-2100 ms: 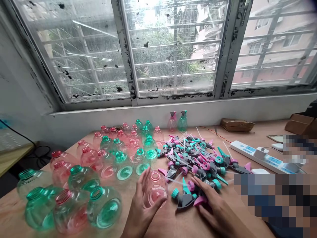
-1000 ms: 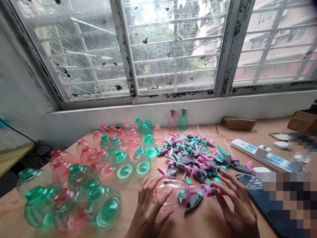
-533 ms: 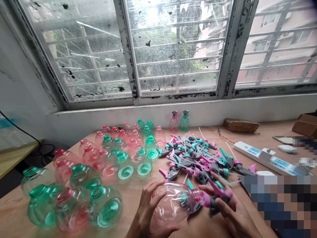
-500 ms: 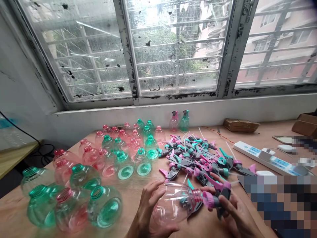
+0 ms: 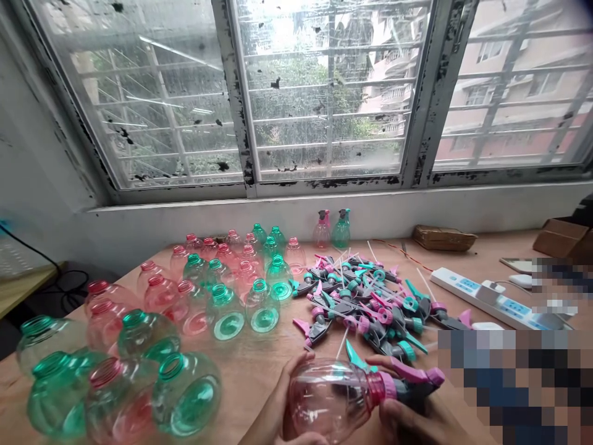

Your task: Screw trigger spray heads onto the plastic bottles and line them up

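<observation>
A clear pink bottle (image 5: pixel 324 398) lies sideways above the table's near edge, cupped by my left hand (image 5: pixel 280 411), whose fingers curl round its base. A grey spray head with a pink collar and nozzle (image 5: pixel 407 384) sits on the bottle's neck. My right hand (image 5: pixel 407 423) grips that spray head from below, fingers wrapped round it. Its dip tube shows inside the bottle. A teal trigger piece (image 5: pixel 354 357) lies just behind the bottle.
Several empty pink and green bottles (image 5: pixel 185 309) crowd the left of the wooden table (image 5: pixel 259 364). A pile of loose spray heads (image 5: pixel 370 296) lies in the middle. Two assembled bottles (image 5: pixel 332 228) stand by the wall. A power strip (image 5: pixel 491 296) and cardboard boxes (image 5: pixel 442 237) sit at right.
My left hand picked a pink bottle off the table and tipped it sideways. My right hand took a pink spray head from the pile and brought it onto the bottle's neck.
</observation>
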### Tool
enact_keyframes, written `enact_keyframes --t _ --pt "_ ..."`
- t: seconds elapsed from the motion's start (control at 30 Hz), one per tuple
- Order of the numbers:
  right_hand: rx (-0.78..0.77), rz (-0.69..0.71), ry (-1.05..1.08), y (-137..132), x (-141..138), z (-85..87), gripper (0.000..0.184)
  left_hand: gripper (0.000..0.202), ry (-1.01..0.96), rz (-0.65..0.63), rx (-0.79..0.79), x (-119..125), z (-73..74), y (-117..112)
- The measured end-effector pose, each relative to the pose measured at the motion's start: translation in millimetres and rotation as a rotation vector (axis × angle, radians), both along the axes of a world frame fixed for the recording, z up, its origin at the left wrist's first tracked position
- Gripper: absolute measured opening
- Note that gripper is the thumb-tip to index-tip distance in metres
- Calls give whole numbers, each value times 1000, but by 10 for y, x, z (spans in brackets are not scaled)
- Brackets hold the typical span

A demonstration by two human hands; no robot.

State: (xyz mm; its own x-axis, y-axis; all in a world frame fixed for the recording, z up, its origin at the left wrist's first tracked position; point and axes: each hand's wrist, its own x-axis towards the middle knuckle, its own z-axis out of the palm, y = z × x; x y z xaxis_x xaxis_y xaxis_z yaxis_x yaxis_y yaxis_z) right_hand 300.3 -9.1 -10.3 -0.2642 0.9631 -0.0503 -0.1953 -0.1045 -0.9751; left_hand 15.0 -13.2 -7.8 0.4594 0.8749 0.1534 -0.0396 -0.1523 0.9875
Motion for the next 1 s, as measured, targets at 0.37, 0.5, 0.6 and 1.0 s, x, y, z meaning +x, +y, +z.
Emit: enact_keyframes --t 0.37,0.5,0.6,1.0 --pt "48 -8 -10 88 -21 -113 50 93 277 138 249 -35 46 71" --pt "81 -81 -90 92 -25 -112 52 98 224 110 232 -15 -71 100" --pt "80 -116 -85 64 -56 -72 49 113 59 88 135 14 -133 82" --pt "54 89 33 35 -72 -19 39 99 -133 -22 -74 -58 40 -5"
